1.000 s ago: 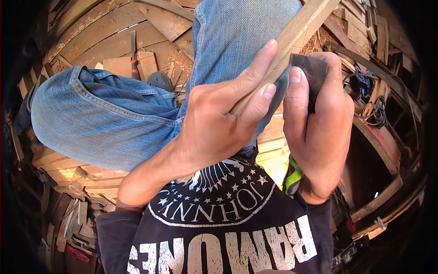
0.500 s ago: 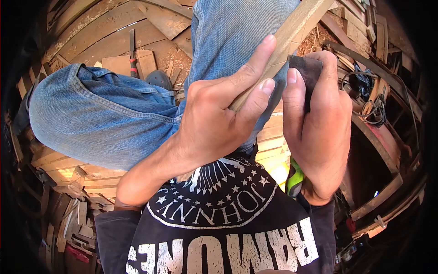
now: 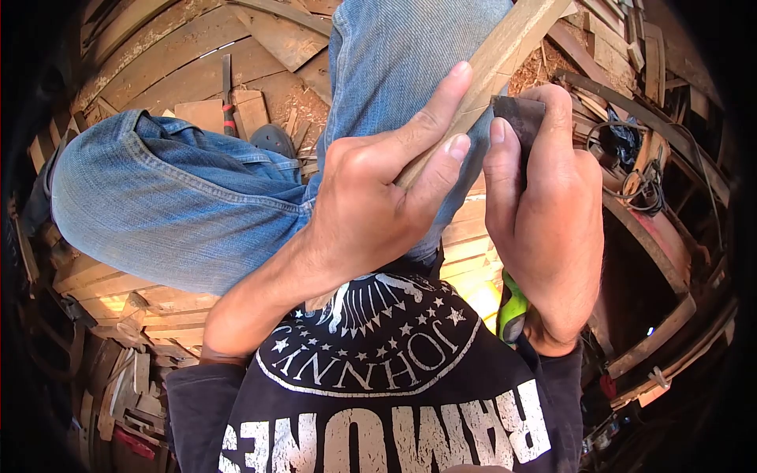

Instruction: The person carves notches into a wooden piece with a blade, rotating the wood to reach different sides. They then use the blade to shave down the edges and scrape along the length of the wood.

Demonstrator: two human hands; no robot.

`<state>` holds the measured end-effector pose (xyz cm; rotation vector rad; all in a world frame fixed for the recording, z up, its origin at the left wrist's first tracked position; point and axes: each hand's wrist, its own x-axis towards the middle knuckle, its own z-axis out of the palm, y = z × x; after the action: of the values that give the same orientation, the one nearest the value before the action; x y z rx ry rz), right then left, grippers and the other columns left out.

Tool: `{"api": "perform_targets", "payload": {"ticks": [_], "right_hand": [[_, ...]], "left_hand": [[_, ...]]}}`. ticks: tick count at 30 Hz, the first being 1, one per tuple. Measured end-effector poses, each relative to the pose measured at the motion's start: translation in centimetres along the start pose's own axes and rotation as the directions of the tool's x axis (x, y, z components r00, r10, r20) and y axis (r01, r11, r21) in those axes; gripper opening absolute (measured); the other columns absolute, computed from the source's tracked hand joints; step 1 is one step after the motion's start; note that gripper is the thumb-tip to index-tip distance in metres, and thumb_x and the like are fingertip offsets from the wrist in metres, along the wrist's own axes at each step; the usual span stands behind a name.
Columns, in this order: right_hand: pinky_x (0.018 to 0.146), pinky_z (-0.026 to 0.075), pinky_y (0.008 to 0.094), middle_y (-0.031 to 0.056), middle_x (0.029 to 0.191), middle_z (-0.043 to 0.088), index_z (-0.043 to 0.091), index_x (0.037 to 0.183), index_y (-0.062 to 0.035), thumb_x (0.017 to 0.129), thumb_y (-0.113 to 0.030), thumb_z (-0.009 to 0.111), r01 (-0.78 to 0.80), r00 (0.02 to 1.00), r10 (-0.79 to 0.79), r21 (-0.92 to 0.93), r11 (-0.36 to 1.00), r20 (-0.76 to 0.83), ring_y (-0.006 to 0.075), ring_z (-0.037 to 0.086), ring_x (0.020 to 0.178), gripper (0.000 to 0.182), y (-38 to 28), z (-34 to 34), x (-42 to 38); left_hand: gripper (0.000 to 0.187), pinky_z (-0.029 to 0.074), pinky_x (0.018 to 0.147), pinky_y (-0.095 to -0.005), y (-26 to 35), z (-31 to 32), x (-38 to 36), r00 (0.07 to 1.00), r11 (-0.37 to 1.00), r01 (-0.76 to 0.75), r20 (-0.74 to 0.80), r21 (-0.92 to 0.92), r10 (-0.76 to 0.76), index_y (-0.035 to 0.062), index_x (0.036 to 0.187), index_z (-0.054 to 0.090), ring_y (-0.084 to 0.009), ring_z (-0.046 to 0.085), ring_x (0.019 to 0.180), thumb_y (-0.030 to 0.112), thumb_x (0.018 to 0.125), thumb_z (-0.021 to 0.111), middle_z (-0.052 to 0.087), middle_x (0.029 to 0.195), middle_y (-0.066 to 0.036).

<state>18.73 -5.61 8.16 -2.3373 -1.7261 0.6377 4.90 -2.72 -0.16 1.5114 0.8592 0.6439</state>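
Observation:
My left hand (image 3: pixel 378 185) is closed on a long wooden strip (image 3: pixel 493 67), with the thumb and index finger along its sides. The strip runs diagonally from the top right over my jeans towards my shirt, and thin lines cross its face. Between the thumb and bent fingers of my right hand (image 3: pixel 548 213) is a dark, flat, roughly rectangular piece (image 3: pixel 520 118). Its upper left corner is right beside the strip's edge; whether they touch is hard to tell.
A chisel-like tool with a red and black handle (image 3: pixel 229 118) lies on boards at the upper left, near a grey shoe (image 3: pixel 274 139). Cables (image 3: pixel 650 189) and curved wooden pieces are at the right. Wood scraps (image 3: pixel 130 386) lie at the lower left.
My right hand and the dark piece have shifted slightly left. The wooden strip's upper end has also moved a little left, while my left hand keeps nearly the same place.

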Motion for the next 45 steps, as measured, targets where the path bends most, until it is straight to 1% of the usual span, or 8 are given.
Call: {"api": "perform_targets", "payload": {"ticks": [10,13,16,19,31,36,38,45], "right_hand": [[0.055,0.050,0.0419,0.0218,0.074,0.066,0.049,0.111,0.0036,0.096,-0.001,0.057,-0.022,1.000,0.023,-0.036,0.999,0.011,0.0399,0.067,0.064,0.017,-0.3,0.0,-0.2],[0.055,0.050,0.0423,0.0222,0.074,0.066,0.049,0.110,0.0040,0.096,-0.001,0.057,0.009,1.000,-0.009,-0.034,0.999,-0.002,0.0401,0.067,0.064,0.017,-0.2,0.0,-0.2],[0.056,0.050,0.0424,0.0226,0.075,0.066,0.049,0.109,0.0043,0.096,-0.001,0.057,0.013,1.000,-0.013,-0.027,1.000,0.002,0.0402,0.067,0.065,0.015,-0.2,0.0,-0.2],[0.056,0.050,0.0421,0.0230,0.076,0.066,0.049,0.108,0.0046,0.096,-0.001,0.057,0.010,1.000,-0.010,-0.017,1.000,0.013,0.0403,0.067,0.066,0.015,-0.4,-0.2,-0.2],[0.056,0.050,0.0384,0.0214,0.075,0.067,0.050,0.112,0.0060,0.096,0.000,0.057,0.053,0.999,-0.053,-0.014,0.999,0.002,0.0349,0.069,0.064,0.018,0.1,-0.2,-0.1],[0.055,0.049,0.0378,0.0203,0.074,0.066,0.051,0.112,0.0064,0.096,-0.001,0.058,0.043,0.999,-0.042,0.060,0.997,-0.019,0.0332,0.068,0.060,0.019,0.3,0.0,-0.1],[0.054,0.049,0.0380,0.0203,0.072,0.065,0.051,0.111,0.0066,0.096,-0.002,0.058,0.083,0.995,-0.080,0.052,0.995,-0.062,0.0341,0.067,0.060,0.019,0.5,0.2,-0.1],[0.055,0.050,0.0396,0.0218,0.071,0.065,0.051,0.113,0.0051,0.096,-0.002,0.058,0.070,0.997,-0.070,0.005,0.998,-0.028,0.0379,0.067,0.063,0.020,0.3,-0.2,0.0]], "left_hand": [[0.050,0.053,0.072,-0.0232,-0.3,0.2,-0.1,0.999,1.000,-0.026,-0.036,0.002,0.026,0.0052,0.144,0.053,-0.0057,0.066,0.083,0.004,0.095,0.063,0.076,0.100,-0.016],[0.049,0.054,0.075,-0.0238,0.1,-0.1,-0.1,0.999,0.999,0.047,0.010,-0.008,-0.047,0.0052,0.143,0.053,-0.0074,0.067,0.088,0.005,0.095,0.063,0.075,0.102,-0.018],[0.049,0.054,0.078,-0.0248,-0.4,0.3,-0.1,0.998,0.999,-0.035,-0.047,-0.007,0.035,0.0051,0.143,0.053,-0.0098,0.068,0.093,0.005,0.095,0.063,0.075,0.105,-0.019],[0.049,0.054,0.081,-0.0255,-0.4,0.3,-0.1,0.999,0.999,-0.031,-0.039,-0.025,0.030,0.0046,0.143,0.053,-0.0118,0.069,0.097,0.005,0.095,0.063,0.074,0.108,-0.020],[0.048,0.051,0.089,-0.0243,-0.3,-0.1,0.0,1.000,0.994,0.014,0.007,-0.109,-0.013,0.0023,0.144,0.051,-0.0092,0.064,0.101,0.006,0.097,0.060,0.072,0.117,-0.015],[0.048,0.051,0.089,-0.0247,-0.4,-0.1,0.1,1.000,0.993,0.020,0.001,-0.118,-0.020,0.0026,0.144,0.051,-0.0091,0.064,0.101,0.006,0.098,0.061,0.072,0.117,-0.015],[0.048,0.051,0.088,-0.0245,-0.3,-0.2,0.0,1.000,0.994,0.021,0.005,-0.108,-0.021,0.0029,0.144,0.051,-0.0090,0.064,0.100,0.006,0.098,0.061,0.072,0.116,-0.015],[0.048,0.053,0.083,-0.0242,-0.3,0.1,0.0,1.000,0.997,-0.009,-0.014,-0.074,0.008,0.0036,0.144,0.051,-0.0083,0.065,0.096,0.007,0.097,0.062,0.074,0.111,-0.016]]}}
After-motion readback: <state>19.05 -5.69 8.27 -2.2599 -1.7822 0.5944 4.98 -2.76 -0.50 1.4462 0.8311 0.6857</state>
